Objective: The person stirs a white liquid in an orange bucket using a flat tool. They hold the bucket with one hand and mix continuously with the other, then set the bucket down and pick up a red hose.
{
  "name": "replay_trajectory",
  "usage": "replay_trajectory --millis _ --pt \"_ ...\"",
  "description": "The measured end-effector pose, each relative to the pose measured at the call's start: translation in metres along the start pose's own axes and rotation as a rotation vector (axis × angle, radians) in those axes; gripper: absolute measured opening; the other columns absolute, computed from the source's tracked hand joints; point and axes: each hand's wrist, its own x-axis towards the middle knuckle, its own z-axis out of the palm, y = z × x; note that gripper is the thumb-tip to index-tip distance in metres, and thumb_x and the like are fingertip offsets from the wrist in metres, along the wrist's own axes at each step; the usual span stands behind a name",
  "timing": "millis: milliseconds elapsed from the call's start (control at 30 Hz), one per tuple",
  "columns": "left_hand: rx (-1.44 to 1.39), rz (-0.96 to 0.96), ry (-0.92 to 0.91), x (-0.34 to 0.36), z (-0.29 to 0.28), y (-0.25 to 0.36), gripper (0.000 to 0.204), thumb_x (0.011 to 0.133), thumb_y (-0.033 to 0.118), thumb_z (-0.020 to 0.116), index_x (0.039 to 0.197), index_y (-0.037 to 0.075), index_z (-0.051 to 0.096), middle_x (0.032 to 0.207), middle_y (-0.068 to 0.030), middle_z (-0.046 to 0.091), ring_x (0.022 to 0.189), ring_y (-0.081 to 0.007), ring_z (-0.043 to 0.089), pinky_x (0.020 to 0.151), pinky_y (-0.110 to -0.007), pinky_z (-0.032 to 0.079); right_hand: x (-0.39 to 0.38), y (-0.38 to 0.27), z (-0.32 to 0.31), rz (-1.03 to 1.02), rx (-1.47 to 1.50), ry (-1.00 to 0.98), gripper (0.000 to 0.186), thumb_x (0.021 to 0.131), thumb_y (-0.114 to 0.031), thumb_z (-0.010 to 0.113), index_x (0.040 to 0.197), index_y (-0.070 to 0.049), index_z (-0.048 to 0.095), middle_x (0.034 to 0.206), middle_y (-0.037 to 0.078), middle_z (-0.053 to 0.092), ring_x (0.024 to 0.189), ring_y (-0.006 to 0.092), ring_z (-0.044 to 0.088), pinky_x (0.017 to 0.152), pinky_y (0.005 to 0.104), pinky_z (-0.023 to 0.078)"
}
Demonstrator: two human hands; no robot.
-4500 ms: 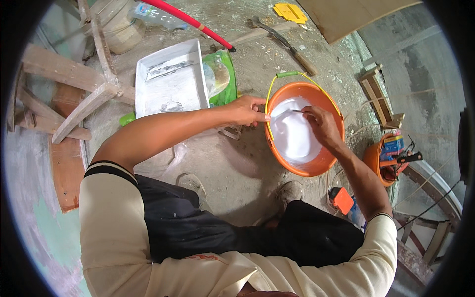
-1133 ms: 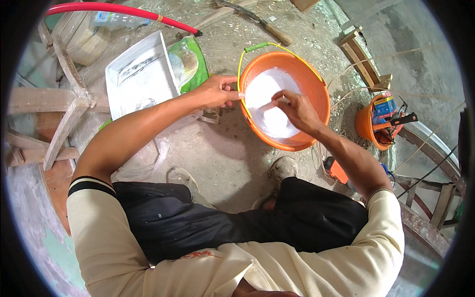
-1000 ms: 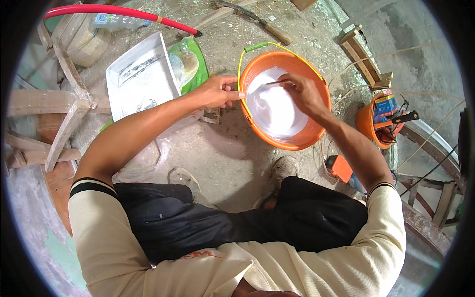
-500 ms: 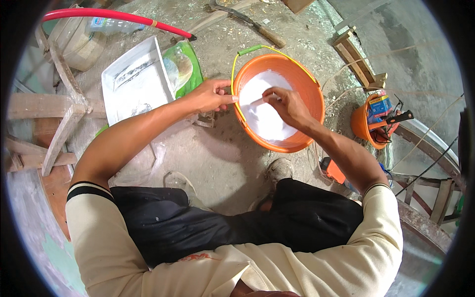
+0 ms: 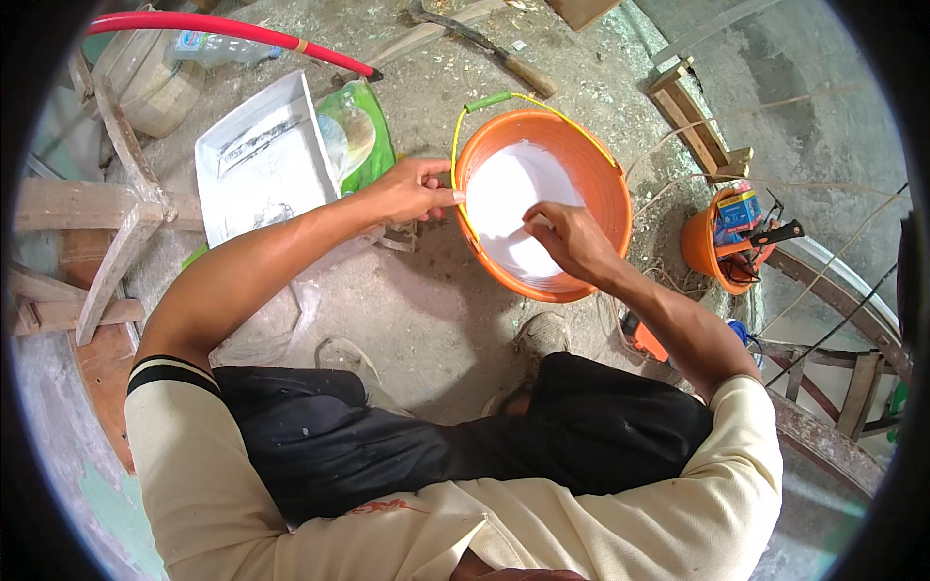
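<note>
An orange bucket [image 5: 612, 194] with a yellow wire handle and green grip stands on the floor before me, holding thick white paint [image 5: 513, 198]. My left hand [image 5: 412, 189] pinches its left rim, thumb and fingers closed at the edge. Over the paint, inside the rim, my right hand [image 5: 567, 237] is closed in a pinch. The thin pale stick it holds shows in the earlier picture; now it is mostly hidden beneath the fingers and against the white.
To the left lie a white paint tray [image 5: 257, 160], a green bag [image 5: 373, 136] and wooden legs [image 5: 121, 261]. Behind are a red hose [image 5: 232, 31] and a wooden-handled tool [image 5: 528, 73]. At right stands a small orange bucket of tools [image 5: 699, 242].
My right hand has shifted slightly right and toward me over the paint, and the stick's pale end has dropped from sight. My left hand stays at the rim.
</note>
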Motion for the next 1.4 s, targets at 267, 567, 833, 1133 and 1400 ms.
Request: replay_trajectory --millis 267,567,833,1133,1400 --pt "-0.028 0.018 0.025 -0.004 0.0 0.001 0.059 0.1 0.038 0.076 0.153 0.017 0.059 0.093 0.0032 0.059 0.087 -0.0103 0.067 0.076 -0.029 0.055 0.05 0.051 -0.021 -0.191 -0.177 0.192 0.02 0.097 -0.007 0.07 0.116 0.0 0.071 0.109 0.018 0.077 0.099 0.0361 0.076 0.084 0.0452 0.06" --pt "-0.031 0.015 0.009 0.003 0.001 -0.005 0.064 0.1 0.039 0.076 0.157 0.018 0.056 0.094 0.0028 0.061 0.09 -0.0113 0.068 0.08 -0.03 0.056 -0.015 0.019 0.003 -0.066 -0.062 0.019 0.019 0.102 -0.016 0.069 0.114 -0.001 0.074 0.105 0.018 0.079 0.094 0.0327 0.078 0.079 0.0435 0.059" --pt "-0.034 0.006 0.013 -0.002 -0.001 -0.001 0.066 0.1 0.037 0.077 0.158 0.016 0.055 0.096 0.0025 0.06 0.091 -0.0107 0.068 0.079 -0.028 0.056 0.052 0.048 -0.018 -0.184 -0.087 0.176 0.02 0.097 -0.007 0.07 0.115 -0.001 0.075 0.117 0.019 0.077 0.104 0.0393 0.075 0.089 0.0461 0.06" --pt "-0.039 0.038 0.001 0.001 0.001 -0.003 0.066 0.099 0.037 0.078 0.157 0.014 0.056 0.094 0.0031 0.058 0.087 -0.0093 0.067 0.076 -0.028 0.056 -0.014 0.018 0.0 0.012 -0.06 -0.012 0.02 0.101 -0.014 0.067 0.115 0.001 0.072 0.101 0.021 0.078 0.086 0.0352 0.076 0.078 0.0447 0.058" --pt "-0.041 0.018 0.019 0.0 -0.001 -0.003 0.067 0.099 0.038 0.078 0.157 0.014 0.056 0.094 0.0031 0.058 0.087 -0.0102 0.067 0.076 -0.028 0.056 0.053 0.037 -0.011 -0.111 0.045 0.189 0.021 0.101 -0.014 0.072 0.12 -0.005 0.075 0.107 0.016 0.079 0.093 0.0294 0.078 0.08 0.0413 0.06"
